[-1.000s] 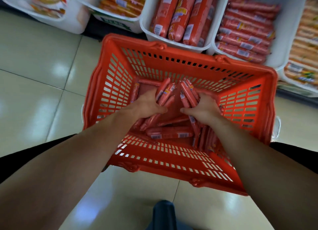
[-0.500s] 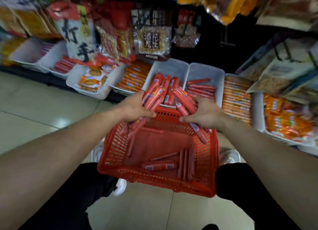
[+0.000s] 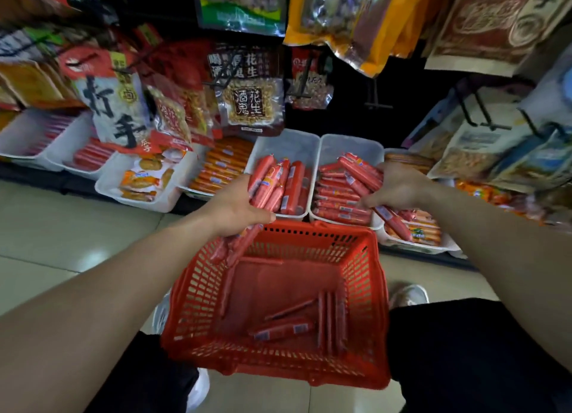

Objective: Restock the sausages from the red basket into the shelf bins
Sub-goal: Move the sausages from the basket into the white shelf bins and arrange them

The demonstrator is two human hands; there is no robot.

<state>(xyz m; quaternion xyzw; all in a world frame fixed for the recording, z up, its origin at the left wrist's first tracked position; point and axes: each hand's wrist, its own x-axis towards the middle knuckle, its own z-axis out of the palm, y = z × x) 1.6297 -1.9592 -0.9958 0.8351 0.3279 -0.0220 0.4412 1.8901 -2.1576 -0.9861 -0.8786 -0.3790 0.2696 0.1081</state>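
Step in hand: judged to be the carry from basket to shelf, with a handful of sausages in each hand about to be laid down.
Left hand (image 3: pixel 238 207): at frame centre, fingers and thumb curled round the left bundle (image 3: pixel 266 180) of thin red sticks. The bundle's far ends reach over the front of the centre bin (image 3: pixel 288 142), and its near ends hang over the back rim of the red basket (image 3: pixel 376 289).
Right hand (image 3: pixel 399 186): right of centre, wrapped round the right bundle (image 3: pixel 360 171), which is held slantwise above the right bin (image 3: pixel 351 143). One stick pokes down past that bin's front corner.
Red basket: lower centre, between the person's dark-trousered legs. A few loose sausages (image 3: pixel 288 327) lie on its bottom.
Bins: the centre bin holds thick sausages. The right bin holds thin ones stacked crosswise, which look like the match for both bundles.
Doing it well: turn each bundle so it lies parallel to the rows already in the bin. Lower it until it rests on the stack before loosening the fingers, so the sticks settle flat rather than scatter. The left bundle probably needs to travel right, past the divider between the two bins.
Watch for: the low-hanging stick in the right bundle may slip out. The slick casings could slide if the grip eases early.
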